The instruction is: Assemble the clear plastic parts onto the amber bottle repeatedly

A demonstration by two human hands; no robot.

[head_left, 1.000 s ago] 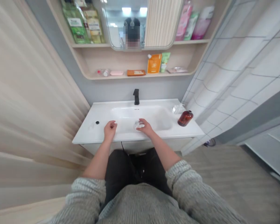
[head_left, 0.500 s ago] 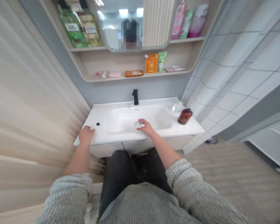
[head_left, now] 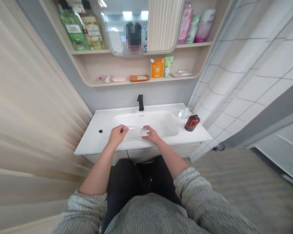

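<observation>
I stand at a white washbasin (head_left: 92,143). My right hand (head_left: 151,136) is closed around a small clear bottle (head_left: 144,131) at the front rim of the bowl. My left hand (head_left: 117,135) hovers just left of it, its fingers pinched on a small pale item I cannot make out. The two hands are a short gap apart over the bowl's front edge. A small black cap (head_left: 101,131) lies on the counter to the left of my left hand.
A black faucet (head_left: 140,102) stands at the back of the basin. A brown bottle (head_left: 191,123) and a clear item (head_left: 184,113) sit on the right counter. Shelves above hold an orange pouch (head_left: 157,67), bottles and soap boxes around a mirror (head_left: 127,26).
My left hand went out to the left counter near the black cap, then came back toward the bottle with something small pinched in it. My right hand stayed on the bottle.
</observation>
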